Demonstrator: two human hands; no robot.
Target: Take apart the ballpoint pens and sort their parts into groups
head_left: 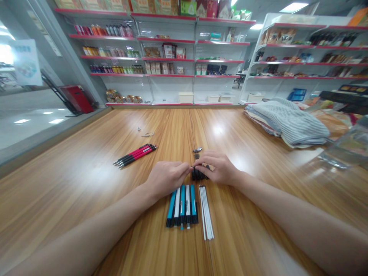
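My left hand (169, 175) and my right hand (217, 167) meet at the middle of the table, fingertips pinched together. Something tiny is between them, too small to name. Under and beside my right fingers lie short black pen parts (197, 175), partly covered. Just beyond are small dark pieces that look like springs (197, 156), then a little heap of shiny metal tips (197, 150). Nearer to me, a row of blue and white pen barrels (182, 205) with black ends lies beneath my left hand. Thin white pen refills (205, 212) lie to their right.
Several red and black pens (136, 155) lie together on the left of the wooden table (86, 214). Behind them are a thin loop (148, 134) and a small metal bit (139, 129). Folded cloths (290, 122) and a clear container (346, 147) stand right. Stocked shelves (166, 60) line the back.
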